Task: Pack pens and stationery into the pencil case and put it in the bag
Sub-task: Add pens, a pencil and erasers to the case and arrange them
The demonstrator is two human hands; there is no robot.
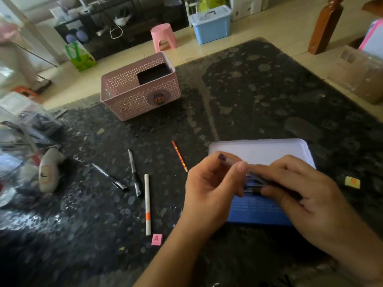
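Note:
An open blue tin pencil case lies on the dark table at the right, its pale lid raised behind. Over it, my left hand and my right hand together hold a small bundle of dark pens, the left pinching one end, the right wrapped over the other. Left of the case lie a red pencil, two dark pens, a white marker with an orange band and a pink eraser marked A. A yellow eraser sits right of the case.
A pink lattice basket with a dark box inside stands at the table's far middle. Clear plastic containers and a white pouch crowd the left edge. On the floor beyond are a pink stool and a blue storage box.

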